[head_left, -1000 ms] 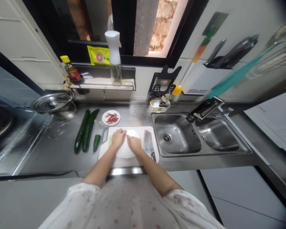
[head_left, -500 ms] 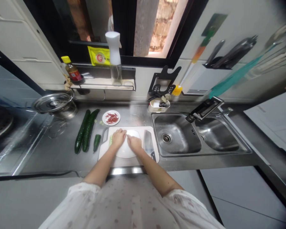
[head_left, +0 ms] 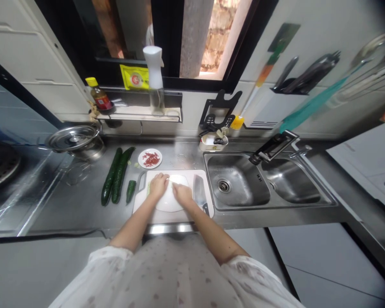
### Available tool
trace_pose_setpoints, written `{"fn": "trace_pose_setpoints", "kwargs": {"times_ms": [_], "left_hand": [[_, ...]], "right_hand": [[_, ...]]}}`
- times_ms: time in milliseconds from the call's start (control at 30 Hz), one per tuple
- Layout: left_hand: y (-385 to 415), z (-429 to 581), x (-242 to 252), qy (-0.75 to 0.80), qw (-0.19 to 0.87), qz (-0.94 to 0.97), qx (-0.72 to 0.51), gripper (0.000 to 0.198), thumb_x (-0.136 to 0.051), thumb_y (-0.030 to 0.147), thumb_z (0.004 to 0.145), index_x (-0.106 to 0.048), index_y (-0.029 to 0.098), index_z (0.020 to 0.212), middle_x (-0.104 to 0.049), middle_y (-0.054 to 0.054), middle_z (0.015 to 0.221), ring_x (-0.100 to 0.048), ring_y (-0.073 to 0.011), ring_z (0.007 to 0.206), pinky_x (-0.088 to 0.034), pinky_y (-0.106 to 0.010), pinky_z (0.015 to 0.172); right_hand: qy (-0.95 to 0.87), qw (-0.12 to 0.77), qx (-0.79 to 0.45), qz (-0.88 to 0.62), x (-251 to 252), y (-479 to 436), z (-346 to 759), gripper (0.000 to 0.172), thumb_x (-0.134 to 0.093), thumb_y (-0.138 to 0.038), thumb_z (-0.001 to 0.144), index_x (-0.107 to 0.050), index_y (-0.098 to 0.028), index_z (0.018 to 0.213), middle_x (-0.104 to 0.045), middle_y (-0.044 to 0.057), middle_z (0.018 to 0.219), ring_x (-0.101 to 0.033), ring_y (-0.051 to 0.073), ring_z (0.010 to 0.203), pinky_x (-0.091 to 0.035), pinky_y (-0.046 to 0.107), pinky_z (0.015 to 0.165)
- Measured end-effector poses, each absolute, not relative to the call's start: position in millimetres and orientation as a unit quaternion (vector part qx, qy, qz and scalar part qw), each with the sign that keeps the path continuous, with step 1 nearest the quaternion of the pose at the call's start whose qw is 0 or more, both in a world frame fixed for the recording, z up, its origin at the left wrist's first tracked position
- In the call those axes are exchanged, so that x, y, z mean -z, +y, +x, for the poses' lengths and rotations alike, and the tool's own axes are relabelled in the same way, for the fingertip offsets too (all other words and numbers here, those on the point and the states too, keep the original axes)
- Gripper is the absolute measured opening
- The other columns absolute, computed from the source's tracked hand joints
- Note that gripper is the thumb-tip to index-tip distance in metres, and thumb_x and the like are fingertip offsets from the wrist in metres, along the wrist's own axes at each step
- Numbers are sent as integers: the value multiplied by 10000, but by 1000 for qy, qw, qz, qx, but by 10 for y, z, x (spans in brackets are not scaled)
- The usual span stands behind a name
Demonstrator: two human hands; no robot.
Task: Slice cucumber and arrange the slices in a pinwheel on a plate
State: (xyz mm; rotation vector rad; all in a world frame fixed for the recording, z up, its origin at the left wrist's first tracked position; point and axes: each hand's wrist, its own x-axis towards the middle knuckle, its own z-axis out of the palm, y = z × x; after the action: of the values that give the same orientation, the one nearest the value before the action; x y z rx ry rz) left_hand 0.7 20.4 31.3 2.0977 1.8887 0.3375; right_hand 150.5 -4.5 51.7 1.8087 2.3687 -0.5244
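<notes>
A white plate rests on the pale cutting board in front of me. Over its far part, my left hand and my right hand are close together, fingers curled inward. A small pale bit shows at their fingertips, too small to name. Pale green pieces peek out at the plate's left, partly covered by my left hand. A knife lies along the board's right side, blade pointing away. Left of the board is a short cucumber piece, with two whole cucumbers beyond it.
Behind the board is a small plate of chopped red bits. A double sink with a black faucet lies to the right. At the back left stands a lidded steel pot. A shelf holds bottles above the counter.
My hands have drawn slightly apart above the plate, the right one shifting a little right. The view has tilted slightly; the other things stay in place.
</notes>
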Motion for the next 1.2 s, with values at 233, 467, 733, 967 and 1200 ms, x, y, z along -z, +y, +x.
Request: {"fn": "trace_pose_setpoints", "kwargs": {"times_ms": [233, 467, 733, 967, 1200], "left_hand": [[0, -201, -264, 704, 159, 658, -216, 288, -440, 282, 895, -644, 212, 1085, -640, -78, 1046, -562, -214, 1014, -425, -314, 899], [-428, -501, -246, 741, 189, 583, -274, 283, -477, 315, 852, -653, 199, 1041, -660, -64, 979, -606, -196, 883, -461, -292, 818], [-788, -737, -44, 799, 199, 516, -235, 285, -504, 337, 817, -636, 211, 1036, -665, -63, 950, -616, -224, 892, -465, -319, 794], [-911, -683, -109, 812, 174, 532, -164, 307, -529, 424, 817, -639, 217, 1015, -667, -61, 926, -612, -244, 902, -421, -359, 818], [-929, -617, -119, 807, 168, 548, -141, 342, -521, 452, 817, -646, 210, 1023, -654, -73, 929, -597, -254, 917, -404, -364, 822]], "right_hand": [[782, 52, 181, 594, -577, -154, 1543, 406, -256, -344, 997, -521, -263, 1294, -675, 71, 1118, -623, 170, 970, -414, 252, 776], [792, -1, 193, 579, -594, -375, 1594, 398, -288, -347, 991, -555, -252, 1271, -679, 53, 1132, -612, 168, 1003, -391, 230, 782], [780, -40, 192, 595, -587, -552, 1732, 388, -291, -318, 986, -613, -254, 1194, -698, 36, 1100, -619, 160, 988, -379, 219, 778], [772, -44, 198, 603, -596, -622, 1754, 371, -301, -309, 980, -641, -243, 1113, -710, 34, 1039, -626, 159, 930, -362, 220, 740], [773, -53, 204, 598, -605, -683, 1755, 358, -318, -308, 974, -658, -236, 1058, -717, 31, 978, -625, 160, 894, -347, 218, 723]]}}
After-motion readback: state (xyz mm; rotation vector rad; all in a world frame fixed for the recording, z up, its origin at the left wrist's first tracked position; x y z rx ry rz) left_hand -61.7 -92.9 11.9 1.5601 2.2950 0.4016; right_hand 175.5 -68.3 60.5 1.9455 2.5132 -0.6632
